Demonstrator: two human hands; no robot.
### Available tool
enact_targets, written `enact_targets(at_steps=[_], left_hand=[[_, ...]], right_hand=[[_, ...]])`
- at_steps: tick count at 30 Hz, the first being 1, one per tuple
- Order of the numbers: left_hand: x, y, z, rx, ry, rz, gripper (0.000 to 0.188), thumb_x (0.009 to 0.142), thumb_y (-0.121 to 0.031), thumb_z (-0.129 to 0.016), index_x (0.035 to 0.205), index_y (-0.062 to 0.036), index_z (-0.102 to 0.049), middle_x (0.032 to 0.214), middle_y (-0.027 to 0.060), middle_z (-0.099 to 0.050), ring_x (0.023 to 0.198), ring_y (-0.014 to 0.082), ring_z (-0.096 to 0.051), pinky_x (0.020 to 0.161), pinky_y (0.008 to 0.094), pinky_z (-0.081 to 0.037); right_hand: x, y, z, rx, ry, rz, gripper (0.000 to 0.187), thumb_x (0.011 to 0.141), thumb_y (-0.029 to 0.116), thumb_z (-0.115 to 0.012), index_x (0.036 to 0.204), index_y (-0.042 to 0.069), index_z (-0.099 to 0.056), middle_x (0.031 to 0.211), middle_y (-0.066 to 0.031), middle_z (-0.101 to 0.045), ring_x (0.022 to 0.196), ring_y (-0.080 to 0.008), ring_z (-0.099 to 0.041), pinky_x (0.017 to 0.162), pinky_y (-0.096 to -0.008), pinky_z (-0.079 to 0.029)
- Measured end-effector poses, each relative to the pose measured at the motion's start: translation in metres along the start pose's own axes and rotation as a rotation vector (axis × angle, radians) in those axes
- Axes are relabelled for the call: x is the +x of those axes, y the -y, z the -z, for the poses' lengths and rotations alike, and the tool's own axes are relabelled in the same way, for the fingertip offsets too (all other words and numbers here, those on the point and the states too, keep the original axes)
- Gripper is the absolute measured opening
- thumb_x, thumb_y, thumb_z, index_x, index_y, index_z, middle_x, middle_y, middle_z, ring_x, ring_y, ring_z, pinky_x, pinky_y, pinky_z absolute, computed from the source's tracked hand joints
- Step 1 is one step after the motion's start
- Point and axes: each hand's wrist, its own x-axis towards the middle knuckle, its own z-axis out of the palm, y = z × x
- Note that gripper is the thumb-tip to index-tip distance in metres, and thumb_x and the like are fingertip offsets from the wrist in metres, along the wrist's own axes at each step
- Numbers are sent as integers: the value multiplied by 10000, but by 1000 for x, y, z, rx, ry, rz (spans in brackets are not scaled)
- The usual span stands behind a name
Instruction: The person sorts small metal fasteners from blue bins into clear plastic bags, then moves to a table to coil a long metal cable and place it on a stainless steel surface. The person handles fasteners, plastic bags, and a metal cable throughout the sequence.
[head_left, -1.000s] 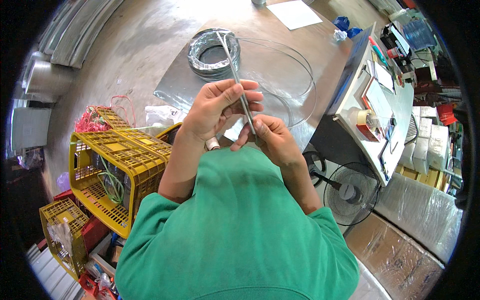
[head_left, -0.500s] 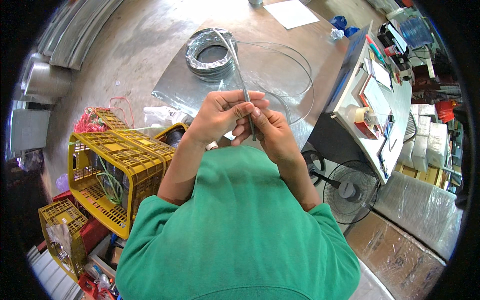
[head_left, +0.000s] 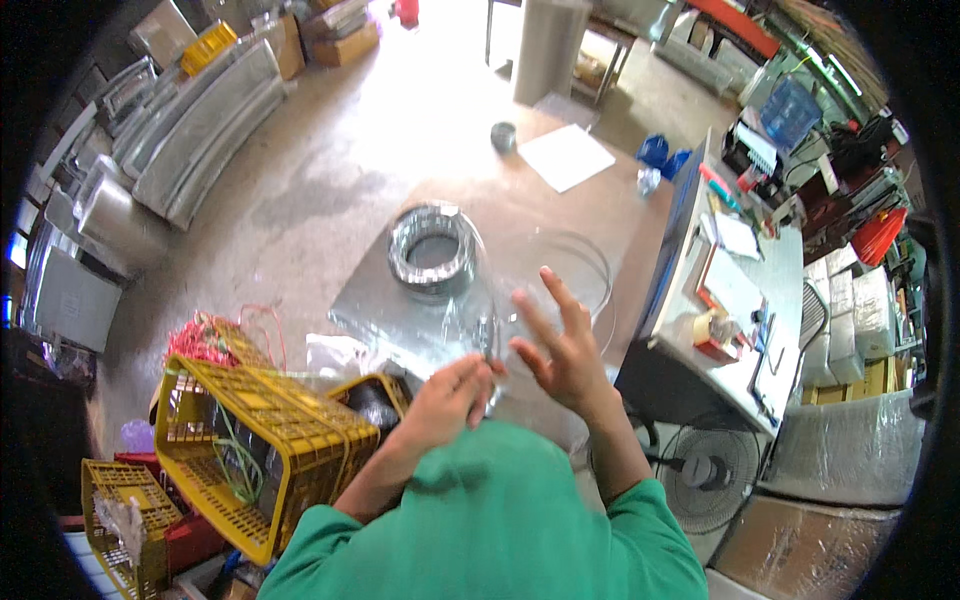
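Room floor (head_left: pixel 270 230): pale grey, brightly lit beyond the fingers, stretching ahead and to their left.
Green shirt (head_left: pixel 500 530): nearest of all, just behind both hands, its short sleeves ending above the forearms.
Left fingers (head_left: pixel 462 380): together, closed on thin metal strands, the grip itself blurred.
Thin metal strands (head_left: pixel 487 335): grey, in the left fingers, jutting forward from them; the far ends are too blurred to trace.
Right fingers (head_left: pixel 577 318): spread apart and raised, just right of the strands, with nothing between them.
Yellow crate (head_left: pixel 285 410): left of the left fingers, lying on its side, a green strip inside it.
Pink strands (head_left: pixel 203 340): a tangled heap by the crate, farther left of the fingers.
Standing fan (head_left: pixel 700 475): to the right of and behind the right fingers.
Shiny sheet (head_left: pixel 375 300): spread ahead of and beneath both hands.
Wire coil (head_left: pixel 432 255): on the sheet, ahead of the left fingers, silvery and ring-shaped.
Loose wire loop (head_left: pixel 606 270): curving out ahead of the right fingers.
Worktop (head_left: pixel 745 382): right of the right fingers, carrying papers and a tape roll (head_left: pixel 703 328).
White paper (head_left: pixel 566 157): lying flat, well ahead of the right fingers.
Wrapped panels (head_left: pixel 210 150): farther off, stacked ahead and left of the left fingers.
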Motion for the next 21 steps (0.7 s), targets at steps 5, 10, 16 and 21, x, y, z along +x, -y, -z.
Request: enact_targets(at_steps=[5,10,16,21], left_hand=[[-6,-5,-4,-93,148,-23,307,1090,-259,-420,1071,-25,-618,689,-61,-415,592,49,-367,552,213,-321],[-12,-1,4,-150,203,-54,428,1094,-349,-396,968,-11,-625,676,-46,-431,584,54,-370,545,216,-321],[-14,4,7,-379,522,-165,481,1080,-408,-402,1016,29,-591,715,12,-480,613,88,-433,572,249,-364],[-16,-29,-5,-633,492,6,376,1093,-329,-378,1131,13,-527,710,-19,-387,601,87,-352,578,257,-335]], right_hand=[[28,-3,14,-178,78,378,298,830,329,-744,1069,180,-647,1136,-92,-627,1359,-283,-474,1168,-612,-162],[57,-8,29,-137,33,537,347,744,384,-787,800,154,-533,788,-18,-437,764,-199,-526,792,-370,-459],[81,-5,35,-64,-34,586,367,723,386,-805,789,137,-544,748,-11,-414,682,-187,-479,632,-330,-400],[86,-8,32,-70,-14,627,370,729,387,-803,816,128,-553,751,-17,-426,690,-195,-494,636,-335,-407]])
